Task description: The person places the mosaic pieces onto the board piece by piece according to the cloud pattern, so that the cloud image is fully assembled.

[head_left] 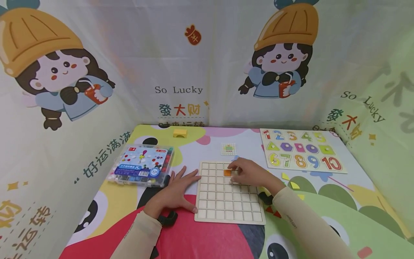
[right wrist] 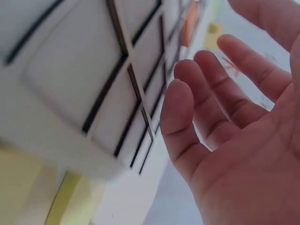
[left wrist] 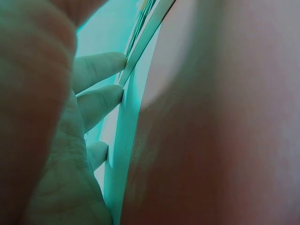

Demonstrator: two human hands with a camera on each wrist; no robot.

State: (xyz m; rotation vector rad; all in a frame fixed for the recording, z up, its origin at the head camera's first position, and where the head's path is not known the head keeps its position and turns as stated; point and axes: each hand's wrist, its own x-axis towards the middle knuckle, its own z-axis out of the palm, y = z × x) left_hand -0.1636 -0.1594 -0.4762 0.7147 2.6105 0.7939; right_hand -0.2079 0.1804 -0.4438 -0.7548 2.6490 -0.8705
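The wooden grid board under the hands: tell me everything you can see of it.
The grid board is a pale, square wooden tray divided into rows of small square cells, lying flat on the colourful mat. Nearly all cells look blank; one orange tile sits in the second row from the far edge. The left hand rests flat against its left edge, fingertips touching the rim. The right hand lies over the far cells beside the orange tile, fingers relaxed.

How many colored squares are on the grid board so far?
Just one: an orange tile sits in the wooden grid board. The right hand rests over the board right beside that tile, while the left hand presses flat against the board's left edge. All the other squares that show are bare. The small pattern card lies behind the board.
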